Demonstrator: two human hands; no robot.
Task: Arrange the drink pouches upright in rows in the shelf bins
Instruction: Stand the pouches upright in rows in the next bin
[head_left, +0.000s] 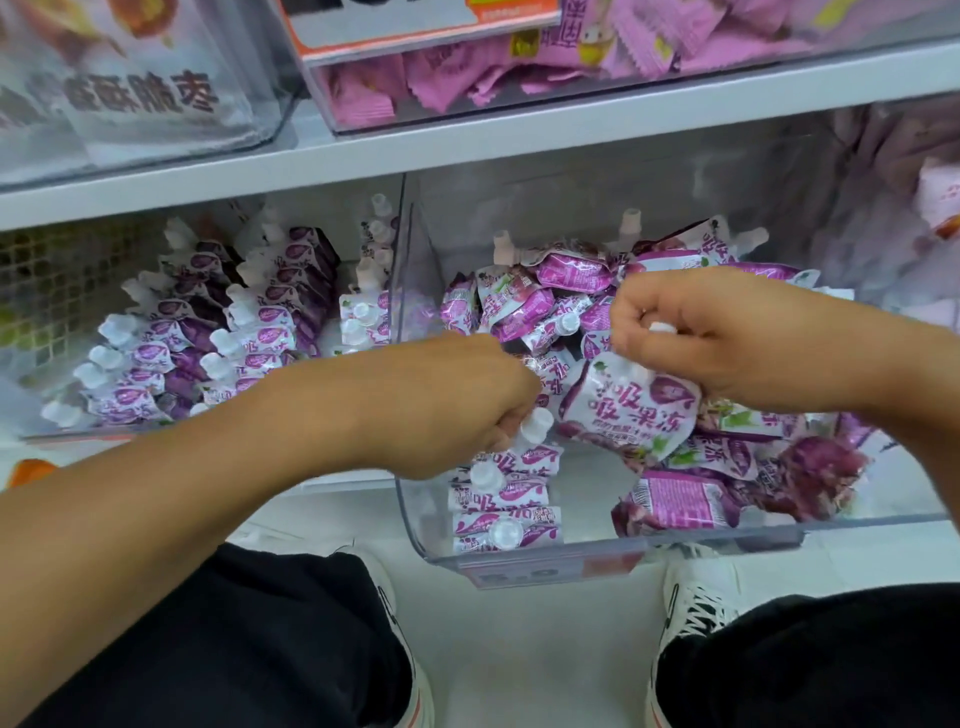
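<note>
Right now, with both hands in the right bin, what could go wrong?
1. The right hand holds a pouch by its top; swinging it could topple the short front row.
2. The loose heap behind may slide into that row.
3. The left hand hides the pouch it grips.

The held pouch (631, 415) reads "吸吸果冻" (smaller print below is too blurred).

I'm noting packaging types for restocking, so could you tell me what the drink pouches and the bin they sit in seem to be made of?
The drink pouches look like glossy printed plastic film, creased and reflective, with hard white plastic caps. The bin seems rigid clear plastic, perhaps acrylic: its contents show through its walls.
</note>
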